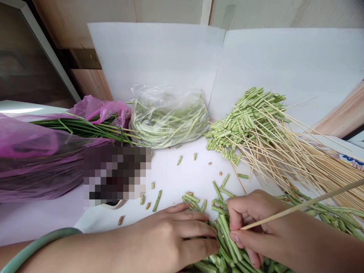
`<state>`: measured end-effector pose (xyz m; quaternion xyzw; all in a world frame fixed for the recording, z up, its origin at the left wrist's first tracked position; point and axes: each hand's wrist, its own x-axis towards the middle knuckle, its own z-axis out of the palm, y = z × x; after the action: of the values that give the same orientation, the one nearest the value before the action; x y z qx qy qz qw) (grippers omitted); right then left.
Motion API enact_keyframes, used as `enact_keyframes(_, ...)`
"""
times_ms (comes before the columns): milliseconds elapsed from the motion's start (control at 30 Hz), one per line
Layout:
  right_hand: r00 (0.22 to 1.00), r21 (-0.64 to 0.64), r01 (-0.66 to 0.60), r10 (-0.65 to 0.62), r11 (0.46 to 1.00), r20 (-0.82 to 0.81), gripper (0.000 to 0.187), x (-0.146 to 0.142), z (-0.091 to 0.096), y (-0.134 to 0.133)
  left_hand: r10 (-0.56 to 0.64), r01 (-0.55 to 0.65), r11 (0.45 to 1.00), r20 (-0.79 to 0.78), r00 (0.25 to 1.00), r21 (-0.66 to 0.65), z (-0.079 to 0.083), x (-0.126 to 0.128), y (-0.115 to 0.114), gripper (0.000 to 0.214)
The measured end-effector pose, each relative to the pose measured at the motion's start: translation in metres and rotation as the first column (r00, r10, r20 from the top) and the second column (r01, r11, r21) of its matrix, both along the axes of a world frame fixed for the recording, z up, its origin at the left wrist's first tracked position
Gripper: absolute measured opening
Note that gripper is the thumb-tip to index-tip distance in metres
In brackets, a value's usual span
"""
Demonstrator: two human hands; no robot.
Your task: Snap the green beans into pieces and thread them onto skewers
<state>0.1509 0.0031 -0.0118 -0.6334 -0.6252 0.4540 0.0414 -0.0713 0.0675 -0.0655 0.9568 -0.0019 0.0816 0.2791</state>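
Note:
In the head view, my right hand (253, 227) is closed on a thin bamboo skewer (301, 206), pinched between thumb and fingers. The skewer slants up to the right edge, and the pinching fingers are right beside cut green bean pieces (227, 235). My left hand (176, 235) rests palm down, its fingers stretched over the same heap and holding nothing that I can see. Its fingertips touch or nearly touch the bean pieces in front of the right hand. A green bangle (42, 242) circles the left wrist.
Skewered bean bundles (241, 121) are piled at the back right, their bare sticks (307, 159) fanning rightward. A clear bag of long beans (170, 121) leans by white boards (159, 53). Purple bags (28, 151) hold green stalks (82, 127). Loose bean bits (157, 201) dot the table.

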Motion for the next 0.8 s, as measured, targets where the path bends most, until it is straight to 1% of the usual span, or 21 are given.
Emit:
enact_keyframes(167, 1.0, -0.023, -0.013, 0.012, 1.0, -0.029, 0.014, -0.003, -0.005, -0.001, -0.038, 0.038, 0.999, -0.084, 0.996, -0.004, 0.017, 0.001, 0.002, 0.044)
enact_keyframes(300, 0.999, -0.038, -0.012, 0.01, 0.999, -0.046, 0.012, -0.002, -0.008, -0.002, -0.029, 0.033, 0.999, -0.129, 0.991, 0.033, 0.026, 0.002, 0.001, 0.042)
enact_keyframes(367, 0.999, -0.037, -0.004, 0.002, 0.999, -0.048, 0.012, -0.001, -0.01, -0.003, -0.022, 0.029, 0.998, -0.135, 0.991, 0.052, 0.026, 0.002, 0.0, 0.041)
enact_keyframes(433, 0.998, -0.036, 0.004, -0.006, 0.999, -0.056, 0.011, 0.0, -0.012, -0.003, -0.019, 0.027, 0.998, -0.115, 0.993, 0.062, 0.022, 0.002, 0.0, 0.041)
enact_keyframes(567, 0.997, -0.019, 0.006, -0.008, 1.0, -0.081, 0.01, -0.001, -0.018, -0.003, -0.013, 0.014, 0.998, -0.01, 1.0, 0.069, 0.011, 0.0, 0.0, 0.04)
enact_keyframes(633, 0.996, -0.012, 0.013, -0.014, 1.0, -0.087, 0.01, -0.002, -0.019, -0.003, -0.013, 0.011, 0.997, 0.027, 1.0, 0.072, 0.008, -0.001, 0.0, 0.04)
enact_keyframes(733, 0.996, -0.016, 0.009, -0.011, 1.0, -0.083, 0.01, -0.003, -0.018, -0.001, -0.016, 0.013, 0.996, 0.029, 0.999, 0.086, 0.01, 0.0, 0.0, 0.041)
enact_keyframes(800, 0.996, -0.007, -0.01, 0.01, 1.0, -0.083, 0.011, -0.002, -0.013, 0.0, -0.004, 0.004, 0.995, -0.002, 1.0, 0.104, 0.013, 0.0, -0.002, 0.04)
